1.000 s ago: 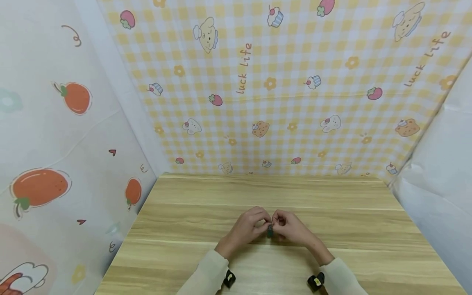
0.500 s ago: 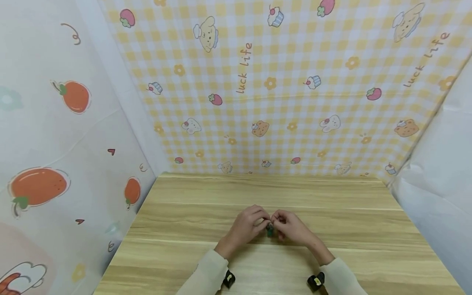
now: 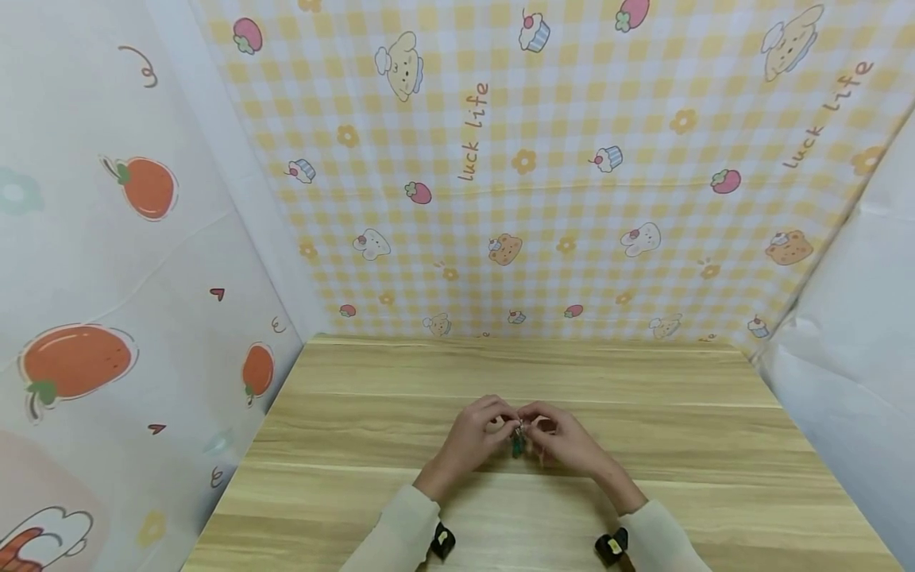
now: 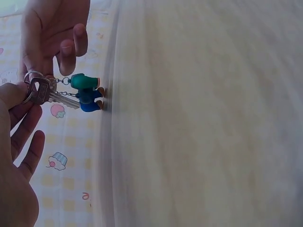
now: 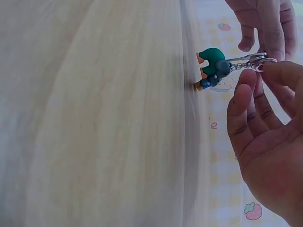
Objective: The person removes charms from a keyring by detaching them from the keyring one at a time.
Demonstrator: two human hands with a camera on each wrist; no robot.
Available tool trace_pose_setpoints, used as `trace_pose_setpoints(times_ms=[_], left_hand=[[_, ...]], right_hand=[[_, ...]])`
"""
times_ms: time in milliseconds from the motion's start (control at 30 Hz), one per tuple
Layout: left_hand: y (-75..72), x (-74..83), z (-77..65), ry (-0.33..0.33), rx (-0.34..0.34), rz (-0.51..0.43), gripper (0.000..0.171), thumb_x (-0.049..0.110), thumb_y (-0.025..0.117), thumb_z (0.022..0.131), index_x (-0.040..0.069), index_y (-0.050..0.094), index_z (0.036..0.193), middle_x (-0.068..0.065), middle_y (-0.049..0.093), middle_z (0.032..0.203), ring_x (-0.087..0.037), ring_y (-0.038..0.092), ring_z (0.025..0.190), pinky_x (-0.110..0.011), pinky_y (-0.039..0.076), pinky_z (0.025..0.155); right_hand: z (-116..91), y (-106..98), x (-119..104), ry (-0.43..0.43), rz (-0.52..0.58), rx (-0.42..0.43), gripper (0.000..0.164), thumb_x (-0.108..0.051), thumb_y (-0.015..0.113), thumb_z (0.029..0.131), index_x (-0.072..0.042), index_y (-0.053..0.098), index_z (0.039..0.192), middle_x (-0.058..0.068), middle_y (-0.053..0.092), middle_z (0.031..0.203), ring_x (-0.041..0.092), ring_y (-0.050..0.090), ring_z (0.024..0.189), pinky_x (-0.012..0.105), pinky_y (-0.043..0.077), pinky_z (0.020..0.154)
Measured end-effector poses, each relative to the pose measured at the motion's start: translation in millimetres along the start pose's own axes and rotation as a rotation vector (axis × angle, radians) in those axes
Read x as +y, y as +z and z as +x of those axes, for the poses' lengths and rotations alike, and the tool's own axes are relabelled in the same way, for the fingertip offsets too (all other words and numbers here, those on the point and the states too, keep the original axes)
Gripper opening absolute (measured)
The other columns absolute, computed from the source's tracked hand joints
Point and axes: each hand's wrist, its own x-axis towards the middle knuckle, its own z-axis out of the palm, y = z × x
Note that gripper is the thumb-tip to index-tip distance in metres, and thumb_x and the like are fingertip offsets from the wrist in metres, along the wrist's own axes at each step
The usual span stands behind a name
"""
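Note:
Above the wooden table, my left hand [image 3: 472,433] and right hand [image 3: 562,437] meet at a small key ring [image 5: 265,61]. In the left wrist view, my left thumb and fingertips pinch the dark head of a key [image 4: 40,91], beside the ring. My right thumb and index finger pinch the ring in the right wrist view, with the other fingers loosely bent. From short chains hang small figure charms, one green [image 4: 83,81] and one blue [image 4: 89,105], low down near the tabletop. Fingers hide part of the ring.
The wooden tabletop [image 3: 515,369] spreads around both hands. A yellow checked cloth [image 3: 522,214] hangs behind it. White sheets with printed fruit [image 3: 150,191] stand at the left, and a plain white one [image 3: 843,357] at the right. Black wrist cameras [image 3: 443,542] sit by both sleeves.
Both hands have shifted slightly left, and their fingertips have come closer around the ring. The charms have swung a little left. The ring and key metal show more clearly between the fingers.

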Motion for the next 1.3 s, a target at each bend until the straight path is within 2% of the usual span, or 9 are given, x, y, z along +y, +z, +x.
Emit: trace_pose_setpoints(times_ms=[100,267,567,767,933,1067,1200,1300], left_hand=[[-0.2,-0.3,0.3,0.010,0.001,-0.010,0.006,0.014,0.074,0.102,0.011,0.078,0.105,-0.001,0.074,0.101,-0.017,0.071,0.092,-0.033,0.063,0.076],[0.0,0.2,0.6,0.035,0.014,-0.020,0.006,0.010,0.076,0.099,0.011,0.078,0.105,-0.002,0.075,0.101,-0.019,0.071,0.090,-0.032,0.063,0.076],[-0.8,1.4,1.1,0.016,-0.027,-0.031,0.005,0.016,0.074,0.102,0.013,0.077,0.104,0.000,0.075,0.102,-0.015,0.070,0.092,-0.030,0.062,0.080],[-1.4,2.7,0.2,-0.021,-0.027,-0.021,0.007,0.019,0.072,0.104,0.013,0.077,0.103,0.000,0.072,0.102,-0.016,0.069,0.093,-0.027,0.062,0.080],[-2.1,3.7,-0.5,-0.040,-0.034,-0.014,0.004,0.016,0.074,0.102,0.013,0.077,0.104,0.001,0.071,0.103,-0.011,0.068,0.095,-0.028,0.062,0.081],[-1.6,4.0,-1.2,-0.030,-0.050,-0.014,0.003,0.014,0.075,0.101,0.013,0.076,0.104,0.000,0.072,0.103,-0.013,0.069,0.095,-0.028,0.062,0.081],[-0.6,3.3,-2.4,-0.026,-0.062,-0.021,0.003,0.014,0.074,0.102,0.014,0.076,0.104,0.001,0.073,0.103,-0.017,0.070,0.095,-0.024,0.060,0.082],[-0.2,2.7,-3.2,-0.029,-0.063,-0.028,0.003,0.015,0.074,0.102,0.015,0.076,0.105,0.001,0.073,0.103,-0.018,0.070,0.095,-0.022,0.059,0.081]], right_hand=[[1.8,1.1,-1.4,-0.005,-0.016,0.019,0.020,-0.017,0.057,0.112,-0.010,0.069,0.127,0.019,0.067,0.109,0.027,0.067,0.068,0.034,0.058,0.053],[1.1,2.2,-4.2,-0.003,-0.011,0.039,0.016,-0.016,0.059,0.111,-0.005,0.069,0.114,0.024,0.068,0.096,0.028,0.066,0.065,0.034,0.056,0.050],[-0.5,2.2,-6.8,0.069,0.032,0.158,0.016,-0.012,0.061,0.108,0.000,0.071,0.109,0.023,0.070,0.087,0.019,0.057,0.057,0.026,0.045,0.047],[0.2,0.1,-5.1,0.074,-0.017,0.170,0.016,-0.017,0.064,0.108,-0.003,0.072,0.109,0.019,0.071,0.091,0.024,0.061,0.061,0.029,0.049,0.049],[0.0,-1.6,-3.0,0.070,-0.025,0.125,0.014,-0.017,0.064,0.108,-0.004,0.070,0.111,0.019,0.070,0.098,0.027,0.065,0.064,0.032,0.054,0.052],[-1.2,-1.6,-3.7,0.041,-0.018,0.063,0.017,-0.013,0.061,0.108,-0.003,0.068,0.120,0.020,0.069,0.109,0.028,0.068,0.071,0.034,0.057,0.056],[-1.9,-1.1,-3.6,-0.023,-0.030,0.027,0.023,-0.007,0.060,0.107,-0.004,0.067,0.128,0.020,0.068,0.117,0.032,0.071,0.076,0.034,0.058,0.059],[-1.7,-0.6,-1.7,-0.075,-0.052,0.027,0.021,-0.005,0.061,0.105,-0.007,0.069,0.124,0.019,0.070,0.113,0.032,0.070,0.074,0.030,0.057,0.059]])
